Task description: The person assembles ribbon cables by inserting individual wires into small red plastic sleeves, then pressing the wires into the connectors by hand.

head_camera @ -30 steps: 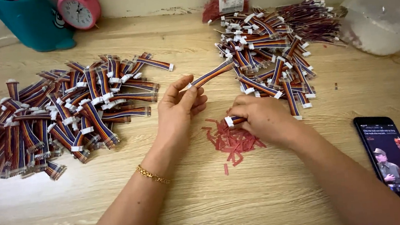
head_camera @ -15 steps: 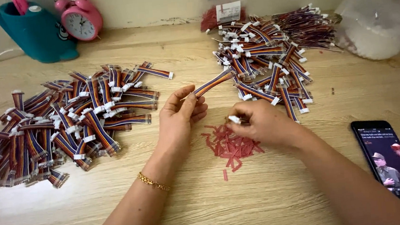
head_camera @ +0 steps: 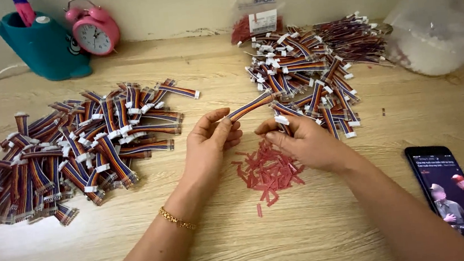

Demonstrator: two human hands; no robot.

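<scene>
Left hand (head_camera: 208,144) pinches rainbow ribbon cable (head_camera: 249,105), striped, pointing 2 o'clock; right hand (head_camera: 300,138) fingers grip white connector (head_camera: 281,120).

A pale wood-grain table (head_camera: 142,250) fills the view, lit brightly and evenly from above. At twelve o'clock a plain cream wall (head_camera: 176,6) meets its far edge. At eleven o'clock stand a teal holder (head_camera: 43,49) and a pink alarm clock (head_camera: 94,30), just beside each other. A phone (head_camera: 453,195) lies at four o'clock, screen lit.
</scene>
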